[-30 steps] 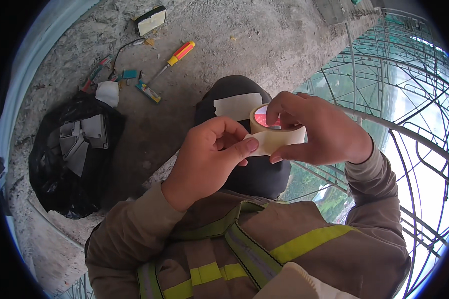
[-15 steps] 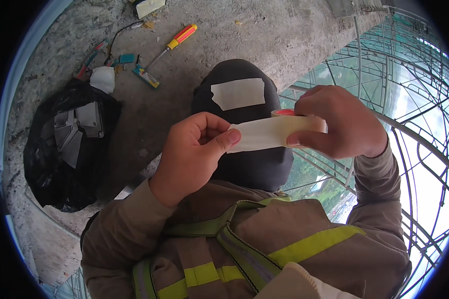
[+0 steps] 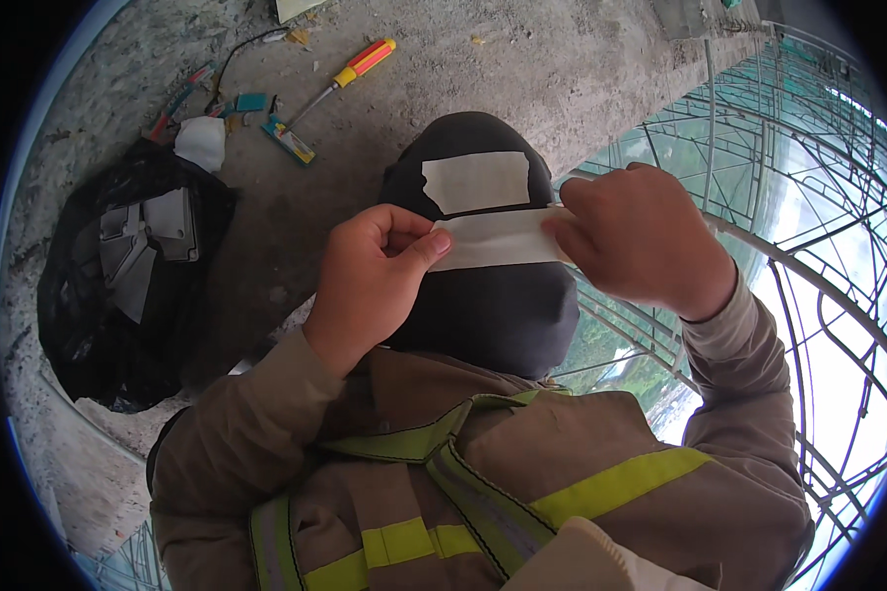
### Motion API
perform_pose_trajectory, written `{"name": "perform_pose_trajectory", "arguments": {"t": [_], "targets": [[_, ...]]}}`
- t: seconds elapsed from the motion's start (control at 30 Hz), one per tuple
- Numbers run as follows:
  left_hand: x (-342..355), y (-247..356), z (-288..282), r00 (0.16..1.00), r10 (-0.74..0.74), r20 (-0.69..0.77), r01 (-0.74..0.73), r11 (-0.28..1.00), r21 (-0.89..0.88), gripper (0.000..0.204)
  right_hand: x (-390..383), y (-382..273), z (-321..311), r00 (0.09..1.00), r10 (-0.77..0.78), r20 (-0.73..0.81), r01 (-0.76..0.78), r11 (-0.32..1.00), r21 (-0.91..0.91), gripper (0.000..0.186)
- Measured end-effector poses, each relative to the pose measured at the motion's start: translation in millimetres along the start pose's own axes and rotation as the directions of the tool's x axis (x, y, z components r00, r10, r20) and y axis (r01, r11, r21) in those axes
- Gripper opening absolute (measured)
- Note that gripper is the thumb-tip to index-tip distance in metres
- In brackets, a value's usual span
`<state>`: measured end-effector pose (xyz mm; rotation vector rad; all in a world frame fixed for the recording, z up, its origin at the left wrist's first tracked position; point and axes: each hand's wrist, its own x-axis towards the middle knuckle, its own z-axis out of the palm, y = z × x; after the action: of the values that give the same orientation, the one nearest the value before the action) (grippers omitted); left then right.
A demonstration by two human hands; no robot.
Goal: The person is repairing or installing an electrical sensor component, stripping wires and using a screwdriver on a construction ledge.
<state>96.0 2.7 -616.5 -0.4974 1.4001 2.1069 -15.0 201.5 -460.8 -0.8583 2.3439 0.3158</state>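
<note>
A strip of cream masking tape (image 3: 498, 238) is stretched level between my two hands, low over my dark-trousered knee (image 3: 493, 320). My left hand (image 3: 370, 271) pinches its left end between thumb and fingers. At the other end my right hand (image 3: 641, 236) is closed on the tape, knuckles up; its fingers hide the roll. Another torn-edged tape piece (image 3: 476, 183) lies flat on the knee, just beyond the stretched strip. Whether the stretched strip touches the trouser cloth, I cannot tell.
On the concrete floor at left sits a black plastic bag (image 3: 79, 325) holding grey flat pieces (image 3: 133, 246). Beyond it lie a red-and-yellow screwdriver (image 3: 365, 61), a small teal-and-yellow packet (image 3: 288, 143) and a white crumpled item (image 3: 200, 143). Metal scaffolding (image 3: 710, 128) and green netting stand at right.
Both hands have moved away from me, bringing the stretched tape closer to the stuck piece. My right hand has turned knuckles up, and the roll seen earlier is now hidden.
</note>
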Motion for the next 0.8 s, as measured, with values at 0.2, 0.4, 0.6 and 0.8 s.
{"name": "perform_pose_trajectory", "arguments": {"t": [0.2, 0.4, 0.6, 0.8], "targets": [[0, 3, 2, 0.998, 0.060, -0.017, -0.059, 0.996, 0.063, 0.016, 2, 2, 0, 1.000, 0.006, 0.018, -0.006, 1.000, -0.007, 0.027], [-2, 5, 2, 0.988, 0.141, -0.066, -0.119, 0.957, 0.266, 0.024, 2, 7, 2, 1.000, -0.007, 0.017, 0.007, 1.000, 0.002, 0.027], [-7, 26, 6, 0.776, 0.602, 0.189, -0.523, 0.447, 0.726, 0.054, 4, 8, 6, 0.998, 0.056, 0.002, -0.055, 0.997, 0.061, 0.029], [-3, 27, 55, 0.696, 0.522, 0.493, -0.621, 0.094, 0.778, 0.102, 14, 1, 5, 0.992, 0.127, -0.029, -0.120, 0.979, 0.166, 0.024]]}}
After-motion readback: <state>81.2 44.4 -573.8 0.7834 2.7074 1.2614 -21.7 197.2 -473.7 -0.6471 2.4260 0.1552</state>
